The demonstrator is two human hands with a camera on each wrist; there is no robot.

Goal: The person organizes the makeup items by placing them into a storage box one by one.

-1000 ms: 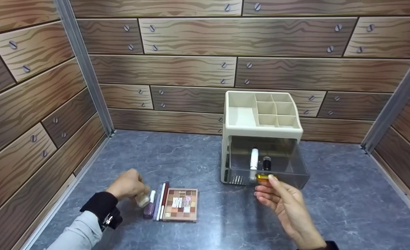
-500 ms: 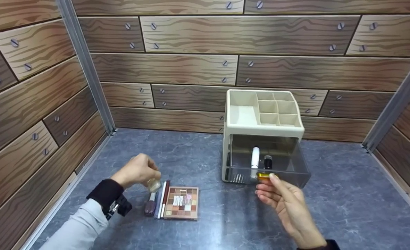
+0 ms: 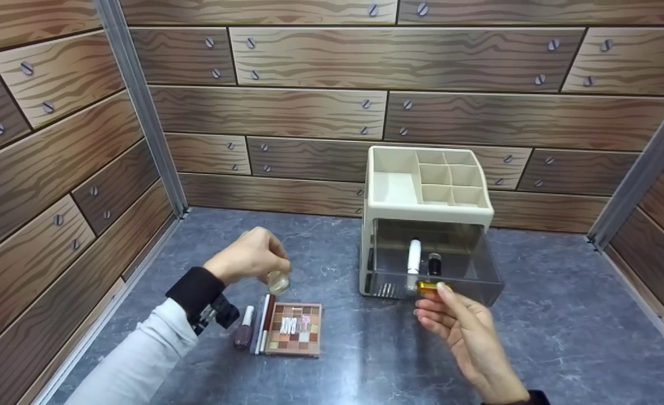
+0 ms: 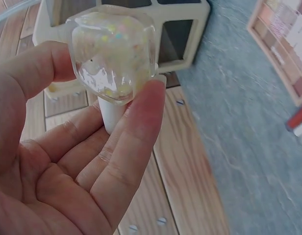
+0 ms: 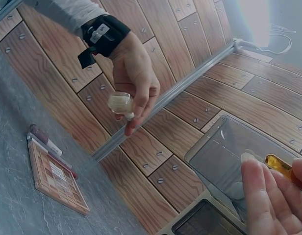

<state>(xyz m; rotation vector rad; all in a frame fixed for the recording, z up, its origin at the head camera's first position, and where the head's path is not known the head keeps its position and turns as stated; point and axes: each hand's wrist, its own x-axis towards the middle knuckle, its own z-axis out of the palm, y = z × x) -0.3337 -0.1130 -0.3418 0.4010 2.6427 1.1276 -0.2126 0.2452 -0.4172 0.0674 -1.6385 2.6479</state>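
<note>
My left hand (image 3: 250,257) is raised over the table, pinching a clear nail polish bottle (image 4: 114,54) with coloured flecks and a white cap (image 4: 111,115). Below it lie a purple nail polish bottle (image 3: 243,332) with a white cap, several slim pencils (image 3: 265,326) and an eyeshadow palette (image 3: 295,347). My right hand (image 3: 469,332) holds the amber-gold handle (image 5: 281,166) on the front of a pulled-out clear drawer (image 3: 480,270). Inside that drawer are a white tube (image 3: 414,253) and a small black bottle (image 3: 434,264).
The drawer belongs to a cream cosmetics organizer (image 3: 430,210) with divided compartments on top, standing near the back wall (image 3: 309,118). Wood-patterned panels surround the grey marbled table (image 3: 332,253) at the back and both sides.
My left hand has lifted the clear nail polish bottle and carried it right and away from me, from beside the purple bottle to beyond the pencils. My right hand stays on the drawer handle.
</note>
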